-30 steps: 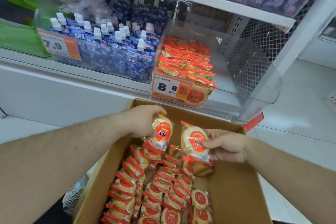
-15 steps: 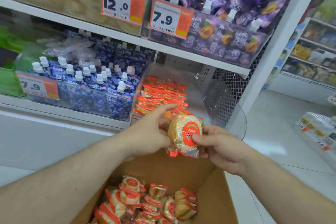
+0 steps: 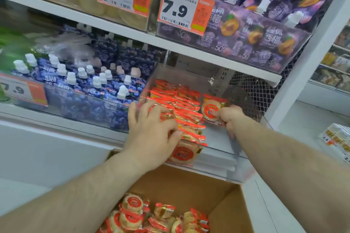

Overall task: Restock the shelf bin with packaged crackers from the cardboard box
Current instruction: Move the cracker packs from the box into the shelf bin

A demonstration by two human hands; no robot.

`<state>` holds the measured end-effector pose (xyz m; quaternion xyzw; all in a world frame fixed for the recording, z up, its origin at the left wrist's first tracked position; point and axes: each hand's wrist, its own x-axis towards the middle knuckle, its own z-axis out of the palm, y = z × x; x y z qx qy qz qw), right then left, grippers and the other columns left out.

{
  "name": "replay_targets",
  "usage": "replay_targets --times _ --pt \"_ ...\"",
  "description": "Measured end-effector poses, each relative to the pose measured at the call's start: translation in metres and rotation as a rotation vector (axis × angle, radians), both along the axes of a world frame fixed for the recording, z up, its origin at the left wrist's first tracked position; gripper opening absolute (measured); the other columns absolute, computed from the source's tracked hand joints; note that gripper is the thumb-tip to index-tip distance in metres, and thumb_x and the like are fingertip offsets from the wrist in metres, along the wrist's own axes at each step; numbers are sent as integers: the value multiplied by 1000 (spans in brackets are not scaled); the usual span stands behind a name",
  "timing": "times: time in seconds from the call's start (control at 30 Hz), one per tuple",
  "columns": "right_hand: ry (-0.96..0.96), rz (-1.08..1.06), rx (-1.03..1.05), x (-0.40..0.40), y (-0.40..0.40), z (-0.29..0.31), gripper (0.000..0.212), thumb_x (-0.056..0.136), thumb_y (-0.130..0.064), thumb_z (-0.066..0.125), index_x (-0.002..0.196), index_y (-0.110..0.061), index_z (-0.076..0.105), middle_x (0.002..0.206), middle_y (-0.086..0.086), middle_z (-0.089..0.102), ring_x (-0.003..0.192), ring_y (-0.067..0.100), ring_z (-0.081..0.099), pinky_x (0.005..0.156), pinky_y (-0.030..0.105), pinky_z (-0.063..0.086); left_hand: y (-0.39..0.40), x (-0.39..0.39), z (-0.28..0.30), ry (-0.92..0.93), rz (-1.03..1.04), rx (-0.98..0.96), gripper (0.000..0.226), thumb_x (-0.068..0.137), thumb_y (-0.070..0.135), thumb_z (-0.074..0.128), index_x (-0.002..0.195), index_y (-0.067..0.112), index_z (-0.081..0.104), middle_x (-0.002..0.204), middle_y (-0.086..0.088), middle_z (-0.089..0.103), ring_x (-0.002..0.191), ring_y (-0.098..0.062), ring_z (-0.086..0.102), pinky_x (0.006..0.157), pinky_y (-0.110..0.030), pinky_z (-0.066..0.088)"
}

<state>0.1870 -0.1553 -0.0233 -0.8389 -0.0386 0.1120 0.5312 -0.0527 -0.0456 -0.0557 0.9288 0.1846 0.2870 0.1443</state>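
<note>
The white shelf unit (image 3: 132, 36) fills the far side, with purple pouches (image 3: 261, 30) on the upper shelf and blue pouches (image 3: 89, 89) on the lower left. A cardboard box (image 3: 223, 206) sits near, below the shelf, with loose cracker packets (image 3: 132, 212) lying in its left part. The clear shelf bin (image 3: 223, 166) stands to the right of the blue pouches and holds a row of cracker packs (image 3: 181, 108) along its left side. The left hand (image 3: 151, 130) lies on that row, fingers curled over the nearest packs. The right hand (image 3: 230, 117) pinches one cracker packet (image 3: 211, 110) upright inside the bin, just right of the row.
</note>
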Motion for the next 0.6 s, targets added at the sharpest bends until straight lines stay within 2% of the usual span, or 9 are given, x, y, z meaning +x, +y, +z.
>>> replay_targets --times 0.07,0.13,0.17,0.2,0.3,0.37,0.43,0.53,0.6 --pt "-39 0 -68 18 10 -12 39 78 1 78 112 0 57 98 14 61 61 18 57 35 16 44 1 3 -4 -48 9 3 30 80 54 48 69 33 67 116 3 59 128 -26 36 113 -45 -5" --pt "-89 23 -178 37 21 -23 39 78 -8 80 112 -2 62 111 11 66 88 27 67 71 29 59 2 5 -7 -120 20 -9 21 75 46 57 62 32 64 107 5 60 120 -24 41 113 -41 -5" --pt "-110 28 -249 48 25 -30 35 79 -13 78 110 -3 64 116 13 67 99 30 67 84 37 58 2 6 -8 -150 21 -13 19 74 44 58 60 32 63 103 5 60 116 -23 43 113 -40 -5" --pt "-149 14 -322 59 29 -35 30 81 -18 77 105 -4 65 116 15 68 104 31 66 90 41 55 2 7 -8 -174 18 -14 19 73 43 59 60 31 63 100 6 59 114 -22 44 113 -39 -6" --pt "-232 -43 -416 75 39 -44 32 83 -22 74 104 0 64 107 15 70 101 31 68 90 42 56 1 7 -9 -211 9 -30 18 72 42 60 57 31 60 94 10 57 109 -18 42 113 -35 -10" --pt "-221 -42 -388 78 43 -48 36 79 -21 75 106 -1 63 103 14 70 95 28 69 85 41 58 0 8 -10 -220 21 -36 18 70 41 61 55 31 59 91 11 56 107 -16 41 112 -34 -10" --pt "-177 19 -316 84 48 -55 25 79 -20 73 99 -8 63 99 12 69 90 25 68 85 40 58 -1 9 -10 -228 38 -36 19 69 40 61 53 31 56 90 11 55 107 -16 42 112 -33 -10" --pt "-118 92 -241 68 49 -49 10 84 -7 68 92 -5 64 95 14 69 87 28 68 81 42 59 -1 9 -10 -240 47 -36 24 69 42 60 55 37 41 89 14 53 107 -16 43 111 -31 -11" --pt "-36 147 -165 54 43 -39 11 84 7 65 82 -4 63 86 12 66 78 24 66 66 33 59 -1 10 -10 -251 41 -40 25 69 42 60 55 38 40 87 15 51 106 -15 42 112 -32 -11"
